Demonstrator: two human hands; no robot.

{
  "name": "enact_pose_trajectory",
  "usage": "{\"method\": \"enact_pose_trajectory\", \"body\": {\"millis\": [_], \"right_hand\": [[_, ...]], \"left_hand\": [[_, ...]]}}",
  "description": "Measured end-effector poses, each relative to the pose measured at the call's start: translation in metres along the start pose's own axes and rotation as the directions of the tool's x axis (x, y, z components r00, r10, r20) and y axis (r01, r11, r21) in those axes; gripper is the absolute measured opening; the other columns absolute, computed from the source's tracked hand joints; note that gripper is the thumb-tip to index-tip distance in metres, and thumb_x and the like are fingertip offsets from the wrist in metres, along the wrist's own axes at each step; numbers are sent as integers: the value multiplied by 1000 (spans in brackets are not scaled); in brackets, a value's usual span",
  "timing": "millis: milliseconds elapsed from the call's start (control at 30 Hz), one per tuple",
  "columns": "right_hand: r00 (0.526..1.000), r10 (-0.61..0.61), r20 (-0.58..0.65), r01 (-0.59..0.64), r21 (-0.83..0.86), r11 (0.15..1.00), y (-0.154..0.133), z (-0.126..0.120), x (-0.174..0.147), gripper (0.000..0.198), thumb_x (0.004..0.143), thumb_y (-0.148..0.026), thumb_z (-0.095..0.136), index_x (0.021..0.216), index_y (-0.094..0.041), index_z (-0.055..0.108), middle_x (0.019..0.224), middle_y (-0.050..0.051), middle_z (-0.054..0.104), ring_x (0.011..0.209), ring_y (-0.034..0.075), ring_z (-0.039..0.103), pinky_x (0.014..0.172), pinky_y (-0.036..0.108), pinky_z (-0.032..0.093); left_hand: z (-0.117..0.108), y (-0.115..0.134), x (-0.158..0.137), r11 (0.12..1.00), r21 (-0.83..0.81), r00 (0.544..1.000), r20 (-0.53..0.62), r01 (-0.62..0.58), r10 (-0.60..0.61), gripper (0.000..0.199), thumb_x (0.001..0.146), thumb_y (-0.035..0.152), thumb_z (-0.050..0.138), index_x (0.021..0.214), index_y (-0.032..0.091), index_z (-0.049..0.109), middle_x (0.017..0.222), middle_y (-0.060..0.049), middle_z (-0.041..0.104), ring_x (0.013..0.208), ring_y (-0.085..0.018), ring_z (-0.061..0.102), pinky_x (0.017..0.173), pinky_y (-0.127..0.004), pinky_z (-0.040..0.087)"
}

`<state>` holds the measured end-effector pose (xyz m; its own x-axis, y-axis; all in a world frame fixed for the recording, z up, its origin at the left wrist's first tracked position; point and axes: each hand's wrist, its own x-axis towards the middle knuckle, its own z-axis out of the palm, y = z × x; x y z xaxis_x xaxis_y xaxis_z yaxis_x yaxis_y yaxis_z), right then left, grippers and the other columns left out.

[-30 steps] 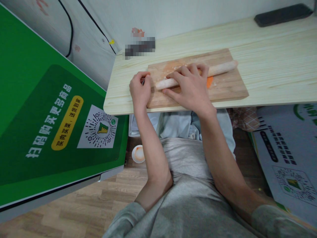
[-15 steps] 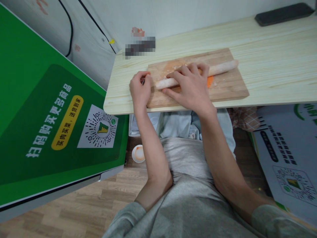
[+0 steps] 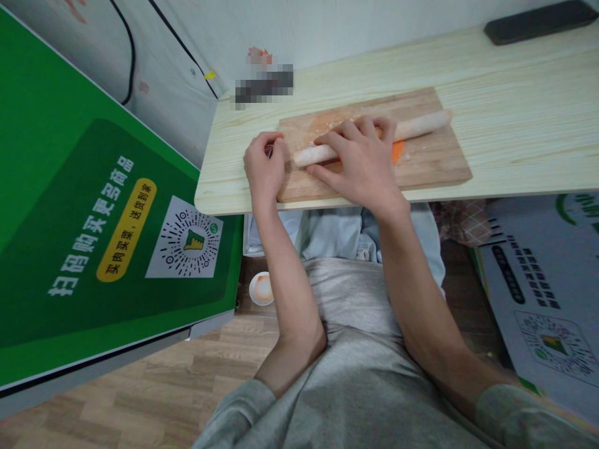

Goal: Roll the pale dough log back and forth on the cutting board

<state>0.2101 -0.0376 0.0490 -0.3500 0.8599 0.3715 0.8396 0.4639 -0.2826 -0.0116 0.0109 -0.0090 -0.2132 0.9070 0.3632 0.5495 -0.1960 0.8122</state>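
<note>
A floury, pale rolling pin (image 3: pixel 423 125) lies slantwise across a wooden cutting board (image 3: pixel 435 168). My right hand (image 3: pixel 367 159) is over the pin's middle, with fingers curved across the far side and the thumb along the near side. A bit of orange dough (image 3: pixel 398 151) shows beside that hand; the rest is hidden under it. My left hand (image 3: pixel 266 165) is curled closed at the board's left edge, just off the pin's left end. Something small and dark shows inside its curl, too little to name. Flour and orange smears mark the board.
The board rests on a light wood-grain table (image 3: pixel 519 125) against a wall. A black flat object (image 3: pixel 540 22) lies at the back right. A green printed panel (image 3: pixel 60 206) stands to the left. Below is a small white dish (image 3: pixel 261 289) with orange residue.
Both hands and the rolling pin keep nearly the same places on the board. The whole view has shifted very slightly.
</note>
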Motion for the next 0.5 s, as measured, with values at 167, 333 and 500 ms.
{"method": "enact_pose_trajectory", "body": {"millis": [167,333,500], "right_hand": [[999,20,41,-19,-23,1000,-5,-7,-1,49,111,-63,60,136,-23,74,142,12,73,140,42,57,123,69,35],[998,17,54,-17,-1,1000,-3,-7,-1,53,112,-68,52,137,-27,73,145,11,72,138,42,55,122,70,34],[997,25,73,-26,10,1000,-3,-8,-1,56,112,-70,47,139,-28,72,146,12,71,138,42,51,122,68,30]], "left_hand": [[0,0,0,1000,-8,1000,-2,-3,3,12,108,30,66,108,21,74,119,-7,80,130,-25,72,123,-40,54],[1,1,0,1000,-17,1000,-7,-8,8,13,108,30,66,107,20,74,119,-7,80,132,-26,72,122,-39,54],[1,1,-1,999,-31,1000,-11,-8,8,14,108,31,66,106,20,74,117,-7,80,131,-26,72,121,-39,55]]}}
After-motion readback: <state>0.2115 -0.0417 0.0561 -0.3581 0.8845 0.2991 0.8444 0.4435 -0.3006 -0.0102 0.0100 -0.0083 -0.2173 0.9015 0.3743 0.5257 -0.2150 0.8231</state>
